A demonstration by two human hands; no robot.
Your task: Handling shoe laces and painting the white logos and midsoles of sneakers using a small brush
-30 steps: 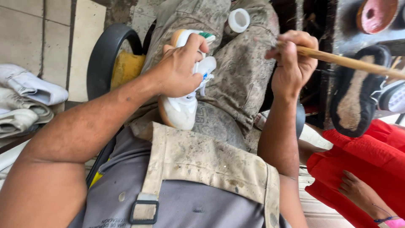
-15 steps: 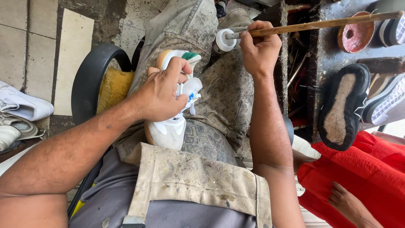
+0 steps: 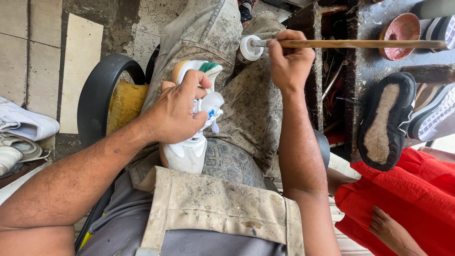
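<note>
my left hand has its fingers clamped on the white shoe on my lap; my right hand has fingers closed round the stick, long axis running right, tip in the small white pot just above the shoe

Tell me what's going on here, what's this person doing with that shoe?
A seated person's left hand holds a white shoe on their lap. The right hand grips a long stick whose tip is at a small white pot resting on the knee. A dark shoe lies sole-up to the right, beside someone in red. More white shoes lie on the left.
</note>
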